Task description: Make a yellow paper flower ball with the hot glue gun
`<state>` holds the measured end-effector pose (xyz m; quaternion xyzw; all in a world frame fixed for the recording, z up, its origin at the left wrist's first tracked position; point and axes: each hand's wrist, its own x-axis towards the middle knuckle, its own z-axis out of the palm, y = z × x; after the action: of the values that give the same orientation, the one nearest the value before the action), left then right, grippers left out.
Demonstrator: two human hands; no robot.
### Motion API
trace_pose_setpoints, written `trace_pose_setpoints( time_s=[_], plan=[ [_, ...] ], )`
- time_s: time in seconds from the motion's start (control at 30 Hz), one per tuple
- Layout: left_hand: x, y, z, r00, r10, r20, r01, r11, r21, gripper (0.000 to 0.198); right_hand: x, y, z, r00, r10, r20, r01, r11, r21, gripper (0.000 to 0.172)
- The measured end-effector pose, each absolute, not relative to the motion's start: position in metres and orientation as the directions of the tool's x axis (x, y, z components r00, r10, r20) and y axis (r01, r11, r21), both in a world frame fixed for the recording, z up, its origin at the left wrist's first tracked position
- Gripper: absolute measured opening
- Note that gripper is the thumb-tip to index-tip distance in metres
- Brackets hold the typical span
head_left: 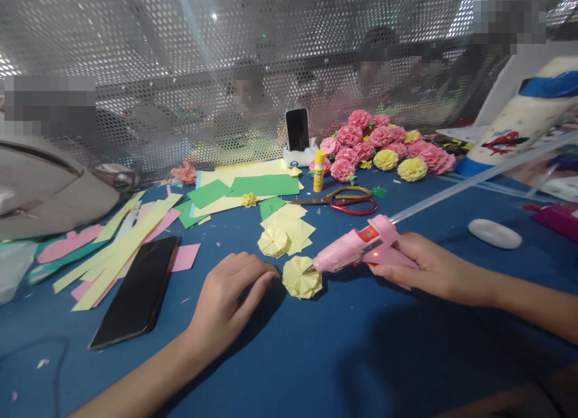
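Observation:
My right hand [424,264] is wrapped round the handle of a pink hot glue gun [356,247] with a small lit orange light. A long translucent glue stick [460,189] runs out of its back. The gun's nozzle is over the centre of a round pleated yellow paper flower [302,277] on the table. My left hand [235,285] rests just left of that flower, fingers loosely bent and thumb a little apart, with nothing seen in them. A second pleated yellow flower [273,242] lies behind, beside yellow paper pieces [295,225].
Scissors [347,199] and an upright yellow glue stick tube [319,172] stand beyond the flowers. Pink paper flowers [356,144] are heaped behind them. At left lie a black phone [138,291] and paper strips [117,249]. A bottle [515,126] and a white oval object [494,233] are at right.

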<state>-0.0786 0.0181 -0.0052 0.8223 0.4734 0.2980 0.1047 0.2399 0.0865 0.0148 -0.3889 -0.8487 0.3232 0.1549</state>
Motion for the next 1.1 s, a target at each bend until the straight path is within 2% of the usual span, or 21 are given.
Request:
trace_pose_setpoints(
  time_s=[0.33, 0.53, 0.67, 0.87, 1.1],
  plan=[
    [-0.080, 0.018, -0.006, 0.383, 0.833, 0.399, 0.711, -0.542, 0.449, 0.022, 0.243, 0.086, 0.016, -0.643, 0.764, 0.040, 0.567, 0.510, -0.647, 0.046],
    [-0.079, 0.018, -0.005, 0.386, 0.834, 0.394, 0.721, -0.539, 0.435, 0.024, 0.242, 0.083, 0.022, -0.610, 0.792, 0.007, 0.584, 0.456, -0.671, 0.047],
    [-0.079, 0.019, -0.005, 0.388, 0.831, 0.399, 0.722, -0.543, 0.429, 0.025, 0.242, 0.083, 0.023, -0.639, 0.769, 0.039, 0.557, 0.497, -0.665, 0.044],
    [-0.080, 0.018, -0.006, 0.382, 0.835, 0.396, 0.716, -0.539, 0.444, 0.025, 0.238, 0.076, 0.029, -0.560, 0.829, 0.018, 0.593, 0.416, -0.689, 0.047],
    [-0.080, 0.018, -0.006, 0.378, 0.837, 0.396, 0.715, -0.535, 0.449, 0.026, 0.244, 0.082, 0.024, -0.594, 0.805, 0.004, 0.606, 0.451, -0.655, 0.047]
  ],
)
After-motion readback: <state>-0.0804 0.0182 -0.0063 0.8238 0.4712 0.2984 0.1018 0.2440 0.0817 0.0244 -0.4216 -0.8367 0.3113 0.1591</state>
